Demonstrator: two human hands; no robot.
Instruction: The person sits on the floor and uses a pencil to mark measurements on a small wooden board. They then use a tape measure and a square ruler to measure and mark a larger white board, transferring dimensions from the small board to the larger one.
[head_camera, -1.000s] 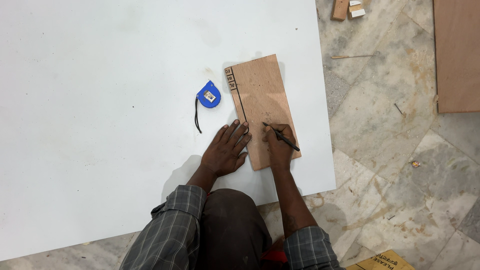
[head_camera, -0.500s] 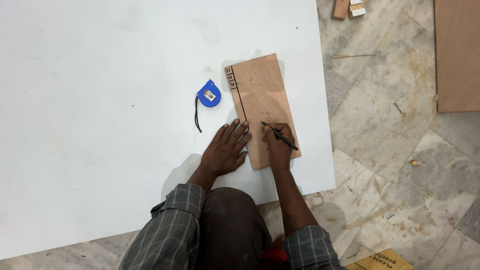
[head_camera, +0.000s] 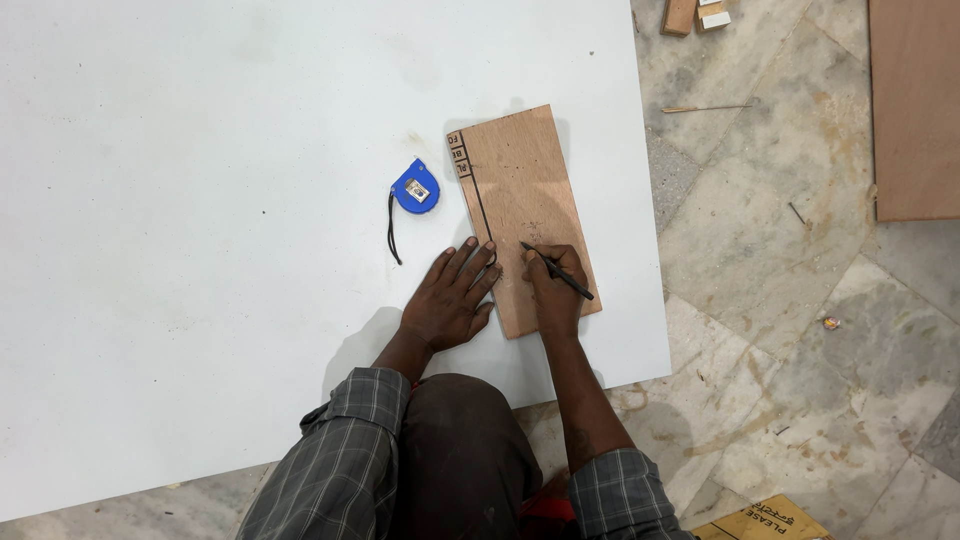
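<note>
I am looking down on a big white board (head_camera: 200, 250) that is filling the left and middle of the view. Toward its right part a blue tape measure (head_camera: 416, 189) is lying flat, its black strap trailing down toward 7 o'clock. At 5 o'clock from it my left hand (head_camera: 452, 298) is lying flat and released, fingers spread, holding nothing; the fingertips are pressing on the left edge of a small plywood piece (head_camera: 525, 200). That piece is lying on the white board near its right edge, long side running from 11 o'clock to 5 o'clock, with a dark line and small boxed marks along its left side. At 3 o'clock from the left hand my right hand (head_camera: 553, 290) is resting on the lower end of the plywood piece, grasping a black pen (head_camera: 556, 271) whose tip is touching the wood and pointing toward 10 o'clock. Further right the marble floor (head_camera: 780, 260) is showing, with a large brown panel (head_camera: 915, 100) at 2 o'clock and a yellow carton (head_camera: 765, 522) at 5 o'clock.
</note>
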